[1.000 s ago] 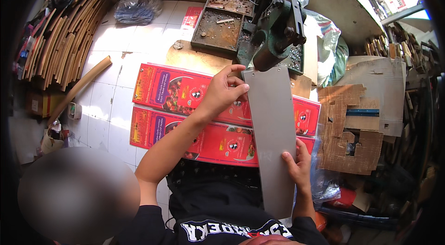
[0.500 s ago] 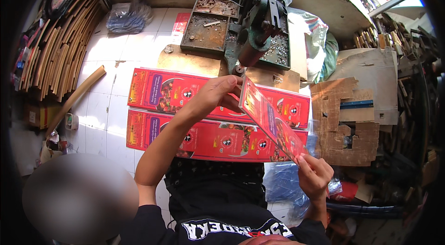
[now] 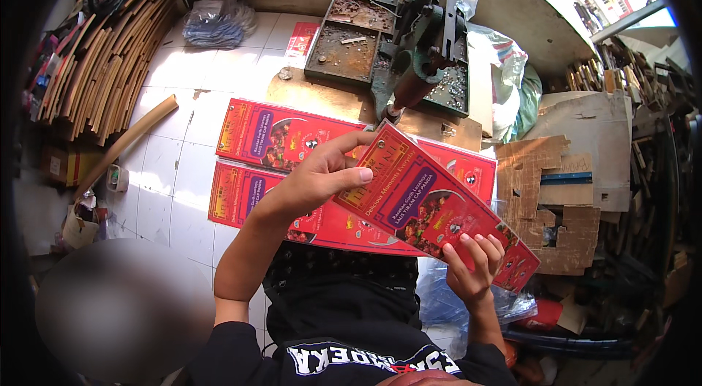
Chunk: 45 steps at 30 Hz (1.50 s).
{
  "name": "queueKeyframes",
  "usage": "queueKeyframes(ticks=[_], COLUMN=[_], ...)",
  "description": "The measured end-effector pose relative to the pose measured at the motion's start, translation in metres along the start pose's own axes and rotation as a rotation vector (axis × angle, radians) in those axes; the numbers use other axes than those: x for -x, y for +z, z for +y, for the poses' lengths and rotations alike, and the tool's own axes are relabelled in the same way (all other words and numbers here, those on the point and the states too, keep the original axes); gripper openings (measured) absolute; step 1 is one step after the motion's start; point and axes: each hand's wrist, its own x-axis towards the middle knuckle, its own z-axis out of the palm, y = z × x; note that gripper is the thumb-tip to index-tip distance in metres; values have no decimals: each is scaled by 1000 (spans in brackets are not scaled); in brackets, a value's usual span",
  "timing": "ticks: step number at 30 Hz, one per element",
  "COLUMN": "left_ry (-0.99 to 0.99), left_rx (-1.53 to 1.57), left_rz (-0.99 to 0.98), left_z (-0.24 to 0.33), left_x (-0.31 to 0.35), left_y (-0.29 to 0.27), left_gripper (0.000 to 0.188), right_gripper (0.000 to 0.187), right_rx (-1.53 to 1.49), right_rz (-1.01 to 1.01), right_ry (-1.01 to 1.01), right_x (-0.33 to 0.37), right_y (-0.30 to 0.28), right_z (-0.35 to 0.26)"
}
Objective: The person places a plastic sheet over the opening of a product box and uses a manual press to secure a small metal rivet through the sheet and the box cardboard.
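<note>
A long red printed card [image 3: 424, 203] with a yellow and purple pattern is held slantwise between my hands, its printed face up. A small eyelet shows at its upper corner. My left hand [image 3: 329, 178] pinches the upper left end, thumb on top. My right hand [image 3: 474, 269] grips the lower edge near the other end, fingertips on the face. Beneath are two rows of similar red cards, a far one [image 3: 252, 134] and a near one [image 3: 234, 194], partly covered by the held card and my left arm. Just beyond the held card stands a dark green hand press [image 3: 424, 68].
A compartmented metal tray [image 3: 344, 50] with small metal bits surrounds the press. Clear plastic bags [image 3: 216, 24] lie at the far left, near stacked brown boards [image 3: 102, 50]. Cut cardboard [image 3: 523, 174] lies on the right. A curved strip [image 3: 139, 134] leans at left.
The held card has turned from nearly edge-on to face up. My right hand has shifted left and lower along it, with its fingers now over the face. The view has shifted slightly.
</note>
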Motion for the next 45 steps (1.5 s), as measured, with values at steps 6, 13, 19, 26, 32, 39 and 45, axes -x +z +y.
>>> queueKeyframes(ticks=[6, 13, 19, 26, 32, 39, 45], left_ry=[74, 154, 187, 155, 143, 150, 134], left_rx=[-7, -76, -92, -132, -86, -95, -78], left_rz=[40, 122, 177, 135, 119, 107, 130], left_z=[-5, -10, -15, -18, -18, -20, -21], left_x=[-1, -5, -8, -14, -13, -15, -17], left_y=[-3, -5, -6, -14, -18, -21, -21], left_gripper=[45, 38, 42, 44, 48, 49, 48], right_gripper=[34, 34, 37, 39, 40, 40, 41], right_rx=[-49, -54, -88, -125, -117, -144, -154], right_rz=[21, 23, -6, -62, -52, -61, -63], right_ry=[18, 32, 45, 58, 39, 41, 37], right_x=[-2, -8, -6, 1, -3, -3, -5], right_y=[11, 19, 27, 31, 33, 35, 34], right_z=[1, -3, -12, -25, -21, -20, -17])
